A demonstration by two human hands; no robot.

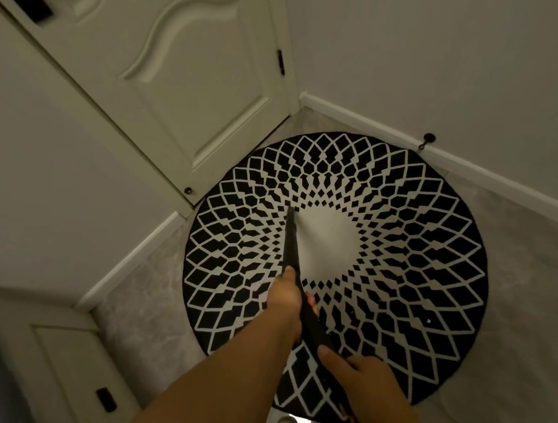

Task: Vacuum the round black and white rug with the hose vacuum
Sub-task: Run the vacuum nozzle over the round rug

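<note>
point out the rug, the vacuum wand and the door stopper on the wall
rug (403, 259), head view, on the patterned part right of its white centre
wand (292, 243), head view, on the black tube above the left hand
door stopper (428, 137), head view, on its round dark head

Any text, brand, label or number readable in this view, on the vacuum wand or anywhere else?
None readable. The black vacuum wand in both hands shows no lettering; the rug carries only a diamond pattern; the door and walls are plain.
</note>
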